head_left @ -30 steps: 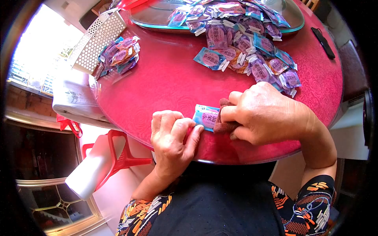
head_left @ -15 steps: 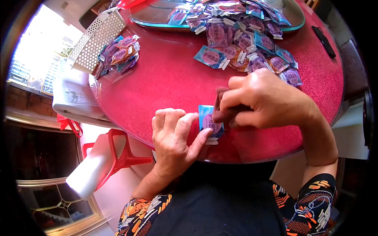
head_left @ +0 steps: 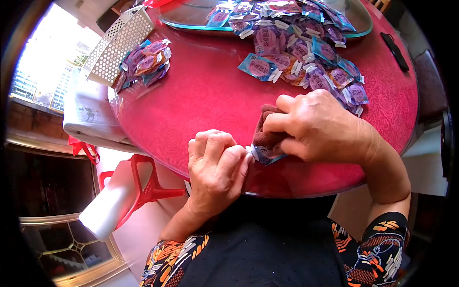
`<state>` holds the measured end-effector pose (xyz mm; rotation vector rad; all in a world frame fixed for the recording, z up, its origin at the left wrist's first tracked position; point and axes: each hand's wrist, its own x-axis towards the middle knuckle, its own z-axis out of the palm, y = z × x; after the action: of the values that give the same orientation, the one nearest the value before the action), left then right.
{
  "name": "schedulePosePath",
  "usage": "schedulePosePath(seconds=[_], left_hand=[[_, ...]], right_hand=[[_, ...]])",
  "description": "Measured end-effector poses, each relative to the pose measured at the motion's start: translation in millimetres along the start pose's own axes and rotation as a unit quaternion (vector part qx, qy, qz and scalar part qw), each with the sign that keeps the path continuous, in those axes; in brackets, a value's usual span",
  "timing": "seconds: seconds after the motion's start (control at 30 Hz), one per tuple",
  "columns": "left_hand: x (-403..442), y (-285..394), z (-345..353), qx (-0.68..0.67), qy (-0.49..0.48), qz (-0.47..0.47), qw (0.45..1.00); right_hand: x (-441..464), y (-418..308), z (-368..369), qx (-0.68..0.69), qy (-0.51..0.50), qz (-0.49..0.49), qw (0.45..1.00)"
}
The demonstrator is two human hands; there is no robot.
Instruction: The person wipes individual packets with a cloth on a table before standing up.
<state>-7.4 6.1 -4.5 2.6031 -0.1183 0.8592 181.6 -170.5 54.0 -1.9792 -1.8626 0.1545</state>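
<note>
Near the table's front edge lies a small blue and purple pouch (head_left: 262,157) with a white spout. My left hand (head_left: 216,167) pinches the spout end between thumb and forefinger. In my right hand (head_left: 318,125) is a folded brown cloth (head_left: 266,131), pressed onto the pouch and covering most of it. Beyond my right hand, a heap of similar spouted pouches (head_left: 299,50) spreads over the table, some of it resting on a glass tray (head_left: 191,28). A smaller pile of pouches (head_left: 146,64) sits at the left.
The round table (head_left: 201,95) has a red patterned top. A white perforated basket (head_left: 114,48) stands at its left edge, and a black strap-like object (head_left: 395,51) lies at the right. A red stool (head_left: 143,184) with a white roll (head_left: 107,205) is at lower left.
My left hand has gone from steadying the pouch's side to pinching its spout. The pouch has turned, its spout now pointing left, and the cloth in my right hand has come over it.
</note>
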Motion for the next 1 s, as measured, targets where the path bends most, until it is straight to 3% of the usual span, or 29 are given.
schedulePosePath(seconds=[0.33, 0.53, 0.63, 0.7, 0.77, 0.93, 1.0], left_hand=[[1.9, 2.0, 0.1, 0.014, -0.018, -0.002, 1.0], [2.9, -1.9, 1.8, -0.006, -0.023, -0.018, 1.0], [3.1, -1.1, 0.7, -0.007, -0.024, -0.026, 0.999], [2.7, -1.1, 0.8, -0.004, -0.024, -0.032, 0.999], [2.5, -1.2, 0.1, -0.004, -0.03, -0.031, 0.999], [5.9, 1.6, -1.3, -0.01, -0.022, -0.032, 0.999], [4.8, 1.7, -1.0, -0.009, -0.02, -0.032, 0.999]], right_hand=[[0.7, -0.9, 3.1, -0.028, -0.001, 0.005, 1.0], [-2.7, 8.3, -12.3, -0.017, -0.032, 0.065, 0.997], [0.3, 3.3, -8.4, -0.073, -0.005, 0.04, 0.996], [4.8, -3.4, -1.0, -0.008, -0.017, -0.02, 1.0], [2.9, -5.1, 8.9, -0.04, -0.006, -0.032, 0.999], [-2.3, 3.3, -12.0, -0.052, -0.037, 0.05, 0.997], [-0.7, 5.1, -1.7, -0.082, 0.013, 0.015, 0.996]])
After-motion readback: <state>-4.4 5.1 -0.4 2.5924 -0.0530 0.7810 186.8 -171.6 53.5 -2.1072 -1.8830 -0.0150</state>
